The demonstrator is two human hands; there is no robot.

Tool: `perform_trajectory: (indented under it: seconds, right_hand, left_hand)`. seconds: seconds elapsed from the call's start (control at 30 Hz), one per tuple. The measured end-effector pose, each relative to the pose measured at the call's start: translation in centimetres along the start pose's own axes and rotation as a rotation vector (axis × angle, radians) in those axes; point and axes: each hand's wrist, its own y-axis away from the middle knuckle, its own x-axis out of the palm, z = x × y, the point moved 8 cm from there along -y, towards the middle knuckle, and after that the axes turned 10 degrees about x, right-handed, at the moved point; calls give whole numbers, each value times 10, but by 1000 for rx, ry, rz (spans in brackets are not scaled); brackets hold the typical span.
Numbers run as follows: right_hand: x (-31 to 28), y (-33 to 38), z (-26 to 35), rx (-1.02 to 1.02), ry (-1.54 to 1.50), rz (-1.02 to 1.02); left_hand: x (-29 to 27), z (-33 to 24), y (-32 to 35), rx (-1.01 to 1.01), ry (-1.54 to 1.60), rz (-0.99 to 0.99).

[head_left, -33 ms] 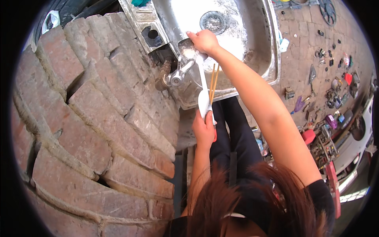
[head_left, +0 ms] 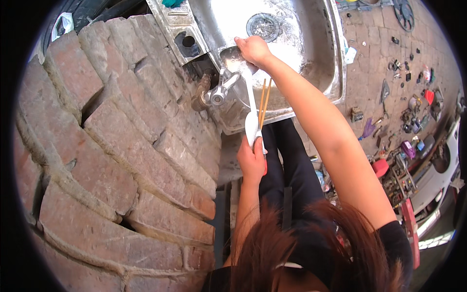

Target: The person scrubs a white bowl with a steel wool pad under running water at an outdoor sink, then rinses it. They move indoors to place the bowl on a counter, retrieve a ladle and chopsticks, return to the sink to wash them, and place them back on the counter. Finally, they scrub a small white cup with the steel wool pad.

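Note:
My left hand (head_left: pixel 251 160) is closed around a bundle of utensils below the sink's near edge. In it are a white spoon (head_left: pixel 251 126) and a pair of wooden chopsticks (head_left: pixel 264 104). A red-edged piece (head_left: pixel 265 168) shows beside the fingers. Over the sink basin, my right hand (head_left: pixel 255 50) is closed, fingers curled down out of sight. Next to it is a dark, shiny, rounded shape (head_left: pixel 230 54), whose kind I cannot make out. The metal tap (head_left: pixel 219 96) stands just left, its spout pointing toward that hand. The white spoon's long handle reaches up below my right hand.
The steel sink (head_left: pixel 339 63) has a drain (head_left: pixel 262 27) at its far side. A rough brick wall (head_left: pixel 97 146) fills the left. Tools and scattered parts lie on the paved floor (head_left: pixel 365 53) at right, near a red object (head_left: pixel 380 168) and a white car panel (head_left: pixel 445 173).
My right hand has shifted very slightly to the right over the basin. The left hand and its utensils are almost unmoved.

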Motion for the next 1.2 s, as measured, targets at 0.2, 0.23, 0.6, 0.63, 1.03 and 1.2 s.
perform_trajectory:
  seconds: [0.2,0.23,0.6,0.63,1.03,1.2]
  right_hand:
    - [1,21,7,-8,-211,282]
    - [0,21,7,-17,-288,294]
    - [-4,29,12,206,-779,713]
    - [-2,32,14,236,-789,742]
    - [-23,37,32,-35,-249,361]
    - [-21,33,33,-143,-679,500]
  left_hand:
    - [-6,4,-1,-15,-1,22]
    - [-4,8,0,-15,21,27]
    - [-13,10,-1,28,13,74]
    - [-14,2,-4,67,-28,91]
    - [-16,-44,-22,264,-605,112]
    - [-12,-53,-26,263,-423,95]
